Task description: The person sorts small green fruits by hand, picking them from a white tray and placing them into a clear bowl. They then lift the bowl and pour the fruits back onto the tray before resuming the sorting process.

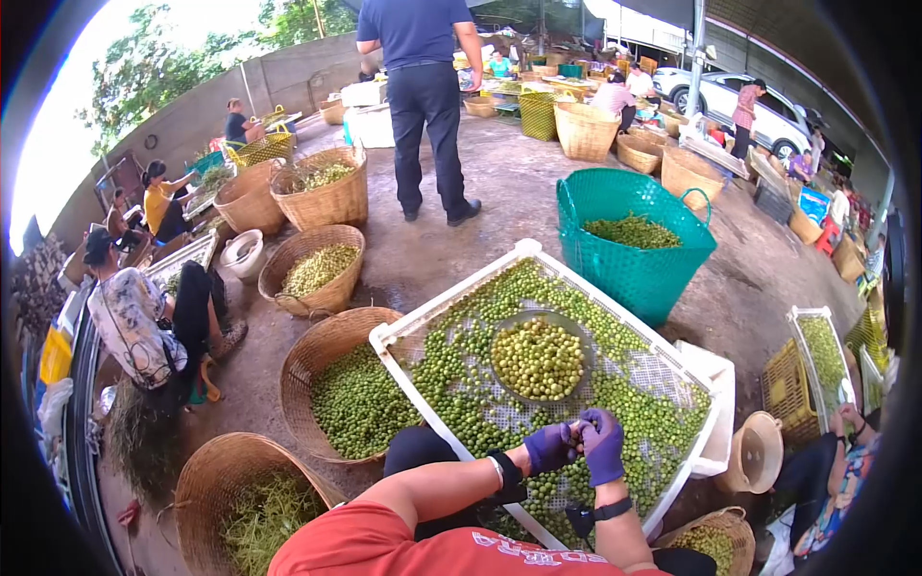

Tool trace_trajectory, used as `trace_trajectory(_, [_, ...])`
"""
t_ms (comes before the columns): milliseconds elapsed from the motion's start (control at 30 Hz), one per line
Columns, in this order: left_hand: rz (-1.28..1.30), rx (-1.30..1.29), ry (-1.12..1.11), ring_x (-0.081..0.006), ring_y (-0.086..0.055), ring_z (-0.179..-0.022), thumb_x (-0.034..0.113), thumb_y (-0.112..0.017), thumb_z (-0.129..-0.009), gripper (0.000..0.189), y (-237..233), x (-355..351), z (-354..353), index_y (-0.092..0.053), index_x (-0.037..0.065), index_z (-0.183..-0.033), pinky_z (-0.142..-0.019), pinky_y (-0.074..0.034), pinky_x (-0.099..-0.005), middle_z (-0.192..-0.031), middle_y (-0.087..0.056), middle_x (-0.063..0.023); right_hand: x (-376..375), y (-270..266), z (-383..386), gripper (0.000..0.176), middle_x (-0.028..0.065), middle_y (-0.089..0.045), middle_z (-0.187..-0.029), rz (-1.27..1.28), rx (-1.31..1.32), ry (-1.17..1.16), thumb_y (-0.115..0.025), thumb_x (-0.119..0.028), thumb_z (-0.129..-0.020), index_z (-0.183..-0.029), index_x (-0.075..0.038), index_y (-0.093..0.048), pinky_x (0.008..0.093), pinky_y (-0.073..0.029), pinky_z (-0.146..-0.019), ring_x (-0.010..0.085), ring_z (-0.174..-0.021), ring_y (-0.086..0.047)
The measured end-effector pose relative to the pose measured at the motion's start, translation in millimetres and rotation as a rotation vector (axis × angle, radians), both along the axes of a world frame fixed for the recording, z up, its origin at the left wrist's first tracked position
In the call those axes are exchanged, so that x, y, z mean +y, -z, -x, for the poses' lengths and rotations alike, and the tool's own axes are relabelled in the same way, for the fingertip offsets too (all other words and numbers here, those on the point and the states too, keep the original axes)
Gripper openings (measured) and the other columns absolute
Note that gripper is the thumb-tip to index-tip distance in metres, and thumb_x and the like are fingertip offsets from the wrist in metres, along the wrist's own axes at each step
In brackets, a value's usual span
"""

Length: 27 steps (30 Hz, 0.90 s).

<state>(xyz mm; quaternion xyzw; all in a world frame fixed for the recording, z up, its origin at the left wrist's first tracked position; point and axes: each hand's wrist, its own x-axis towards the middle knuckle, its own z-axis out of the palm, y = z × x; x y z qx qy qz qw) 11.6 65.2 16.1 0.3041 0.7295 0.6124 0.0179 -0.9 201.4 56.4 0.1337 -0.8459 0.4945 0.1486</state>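
My left hand and my right hand, both in purple gloves, meet over the near part of a white mesh tray. Their fingers are pinched together; whatever is between them is too small to make out. Small round green fruits lie spread over the tray. Just beyond my hands, a clear round bowl on the tray holds paler yellow-green fruits. Black bands circle both wrists.
A wicker basket of green fruits stands left of the tray, a basket of stems nearer. Behind the tray is a green basket. A person stands ahead; others sit on both sides.
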Motion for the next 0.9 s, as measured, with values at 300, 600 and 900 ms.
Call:
trace_trajectory(300, [-0.720, -0.768, 0.329, -0.0060, -0.045, -0.069, 0.017, -0.049, -0.096, 0.012, 4, 15, -2, -0.054, 0.013, -0.106, -0.058, -0.038, -0.0203, -0.078, -0.051, 0.0052, 5, -32, -22, 0.016, 0.0126, -0.064, -0.080, -0.027, -0.043, 0.028, -0.055, -0.002, -0.074, -0.088, 0.003, -0.063, 0.0317, -0.050, -0.063, 0.0213, -0.070, -0.062])
trace_trajectory(600, [-0.884, -0.928, 0.417, -0.0065, -0.050, -0.072, 0.029, -0.058, -0.092, 0.025, -3, 5, -6, -0.056, 0.007, -0.103, -0.062, -0.039, -0.0186, -0.082, -0.055, 0.0027, -1, -38, -27, 0.016, 0.0103, -0.064, -0.078, 0.194, -0.221, -0.003, -0.054, -0.001, -0.077, -0.091, 0.005, -0.062, 0.0278, -0.050, -0.057, 0.0148, -0.062, -0.060])
trace_trajectory(900, [-0.959, -1.067, 0.461, -0.0088, -0.054, -0.066, 0.024, -0.063, -0.088, 0.016, -12, 9, -13, -0.057, 0.009, -0.090, -0.059, -0.041, -0.0210, -0.074, -0.057, 0.0012, 2, -49, -39, 0.018, 0.0068, -0.063, -0.077, 0.307, -0.404, -0.008, -0.054, 0.001, -0.081, -0.097, 0.005, -0.061, 0.0238, -0.048, -0.054, 0.0106, -0.059, -0.057])
